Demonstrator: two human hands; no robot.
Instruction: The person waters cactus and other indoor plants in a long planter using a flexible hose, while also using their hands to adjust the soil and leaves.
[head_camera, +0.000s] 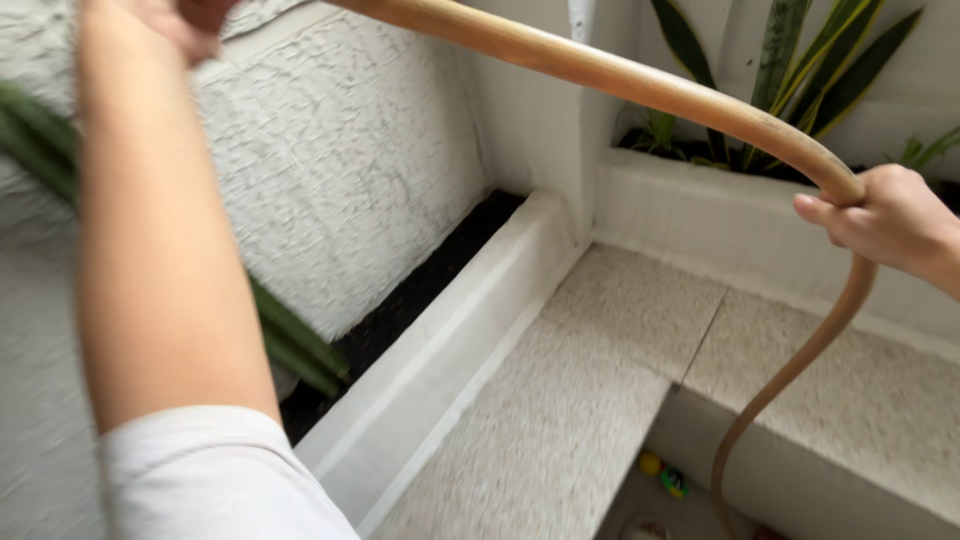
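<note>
Left hand (185, 20) is up at 11 o'clock, mostly cut off, can't tell its grip. The tan hose (620, 80) arcs across the top to 3 o'clock, where the right hand (885, 220) is clamped around it, then it drops to the floor (680, 515). Plants (790, 70) at 1 o'clock.

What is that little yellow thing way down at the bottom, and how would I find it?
Start at the speckled stone step and look past its lower edge to the floor. A small round yellow ball lies there, beside a green toy and the tan hose. It is the only plain yellow thing.
</note>
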